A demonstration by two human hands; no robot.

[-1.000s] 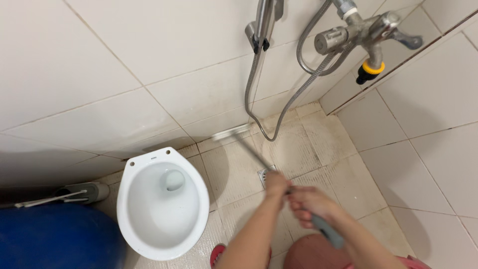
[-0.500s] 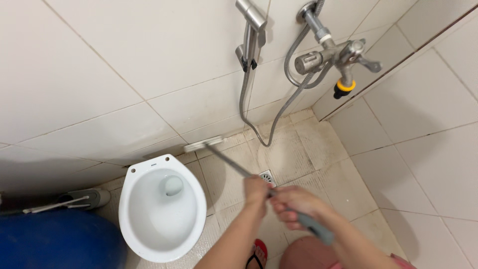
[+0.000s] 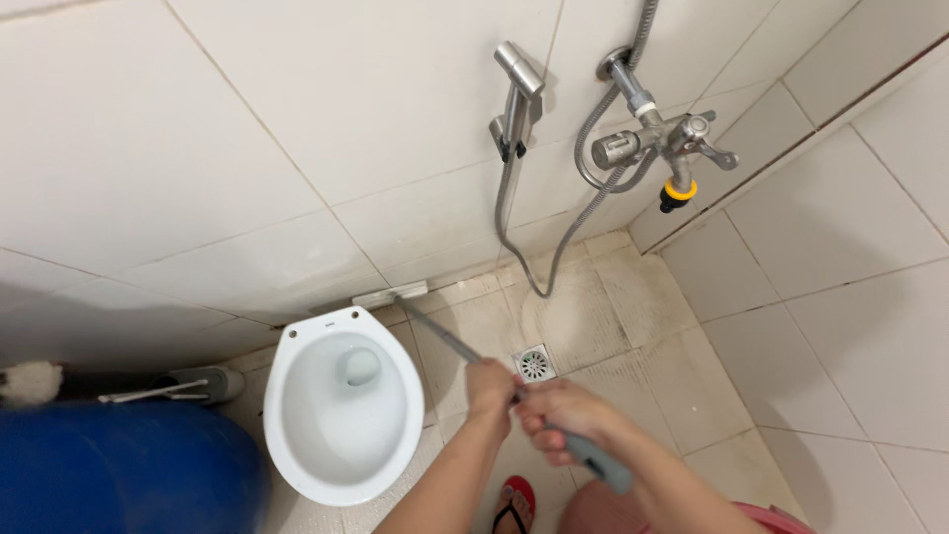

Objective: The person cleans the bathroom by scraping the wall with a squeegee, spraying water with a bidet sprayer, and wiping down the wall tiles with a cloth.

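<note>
Both my hands grip a long-handled floor brush (image 3: 445,341). My left hand (image 3: 491,384) holds the metal shaft, and my right hand (image 3: 563,413) holds it just behind, near the grey end grip. The brush's white head (image 3: 389,295) lies on the floor tiles where they meet the wall, right behind the white toilet bowl (image 3: 341,403).
A square floor drain (image 3: 535,363) sits beside my hands. A bidet sprayer (image 3: 516,94) and a chrome tap (image 3: 660,143) with a hose hang on the wall. A blue barrel (image 3: 119,470) stands at left. My foot in a red sandal (image 3: 514,504) is below.
The brush head has swept left along the foot of the wall, from near the hose to behind the toilet. Both hands shifted left with it.
</note>
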